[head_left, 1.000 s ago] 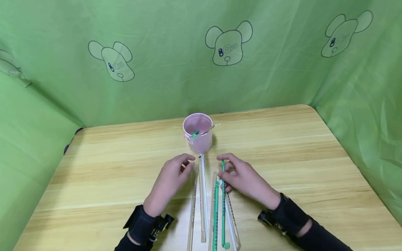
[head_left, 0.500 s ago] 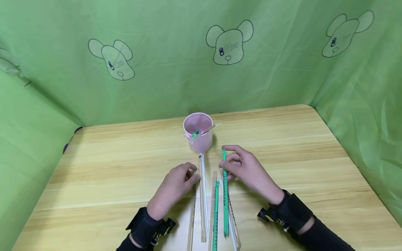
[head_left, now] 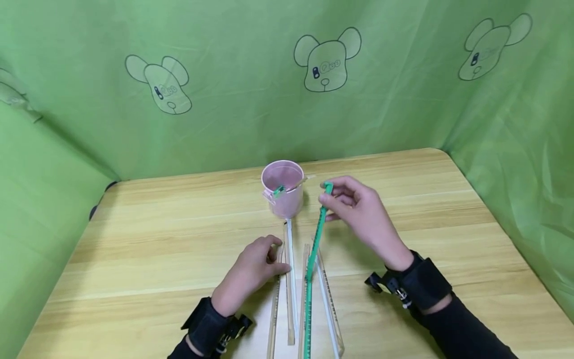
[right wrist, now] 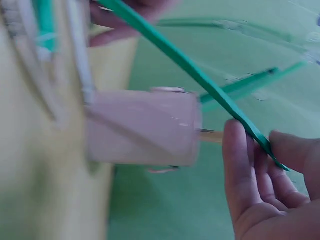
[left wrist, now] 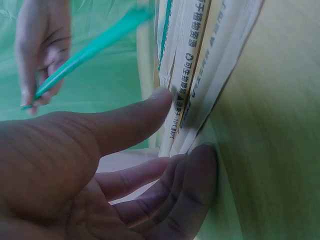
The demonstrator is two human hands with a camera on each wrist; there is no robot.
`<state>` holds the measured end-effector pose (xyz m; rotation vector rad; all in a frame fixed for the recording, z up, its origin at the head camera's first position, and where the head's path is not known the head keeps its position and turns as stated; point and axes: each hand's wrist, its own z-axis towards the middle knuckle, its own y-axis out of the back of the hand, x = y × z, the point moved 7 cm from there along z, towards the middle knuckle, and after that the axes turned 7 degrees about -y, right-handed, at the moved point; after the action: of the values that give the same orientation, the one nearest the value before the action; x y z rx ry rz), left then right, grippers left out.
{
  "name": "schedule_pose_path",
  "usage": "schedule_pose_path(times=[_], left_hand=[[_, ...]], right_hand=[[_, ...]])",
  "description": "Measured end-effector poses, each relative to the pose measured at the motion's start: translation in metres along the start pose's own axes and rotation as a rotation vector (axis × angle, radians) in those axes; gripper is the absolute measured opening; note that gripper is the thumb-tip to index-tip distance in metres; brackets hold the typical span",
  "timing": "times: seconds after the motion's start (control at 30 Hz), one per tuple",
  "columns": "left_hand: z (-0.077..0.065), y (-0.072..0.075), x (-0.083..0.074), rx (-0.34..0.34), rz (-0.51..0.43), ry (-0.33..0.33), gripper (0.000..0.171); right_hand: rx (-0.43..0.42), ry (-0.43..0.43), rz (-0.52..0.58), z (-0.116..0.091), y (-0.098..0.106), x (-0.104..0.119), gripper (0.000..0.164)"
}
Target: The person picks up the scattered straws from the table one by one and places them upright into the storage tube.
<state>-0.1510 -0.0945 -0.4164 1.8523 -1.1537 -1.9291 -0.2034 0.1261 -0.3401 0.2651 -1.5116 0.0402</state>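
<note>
In the head view my right hand (head_left: 369, 214) pinches a green-wrapped straw (head_left: 317, 234) by its upper end, between thumb and fingers. The straw slants down toward the table, its lower end overlapping another green straw (head_left: 308, 319). My left hand (head_left: 244, 274) rests low at the upper ends of paper-wrapped straws (head_left: 275, 314) with its fingers loosely bent. In the left wrist view its thumb (left wrist: 145, 112) lies against printed paper wrappers (left wrist: 187, 65), and the other fingers curve beside their ends, a gap showing between thumb and fingertips.
A pink bucket (head_left: 289, 205) stands at the back middle, with green and brown straws (right wrist: 240, 87) sticking out. A white-wrapped straw (head_left: 290, 259) reaches almost to its base. More straws (head_left: 329, 309) lie to the right. Green cloth (head_left: 242, 129) walls the table (head_left: 157, 264).
My right hand has lifted the green straw up from the row and carried it back and right, toward the bucket's side. The left hand has drawn slightly nearer, to the straw ends.
</note>
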Motion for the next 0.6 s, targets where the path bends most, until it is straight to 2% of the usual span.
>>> schedule_pose_path(times=[0.3, 0.43, 0.6], left_hand=[[0.001, -0.002, -0.002, 0.007, 0.004, -0.03, 0.043], [0.0, -0.002, -0.003, 0.01, -0.018, -0.032, 0.041], [0.001, -0.001, -0.003, 0.007, -0.007, -0.023, 0.038]], right_hand=[[-0.195, 0.32, 0.159, 0.01, 0.017, 0.057, 0.025], [-0.267, 0.453, 0.184, 0.01, 0.021, 0.071, 0.022], [-0.306, 0.574, 0.21, 0.009, 0.02, 0.078, 0.018]])
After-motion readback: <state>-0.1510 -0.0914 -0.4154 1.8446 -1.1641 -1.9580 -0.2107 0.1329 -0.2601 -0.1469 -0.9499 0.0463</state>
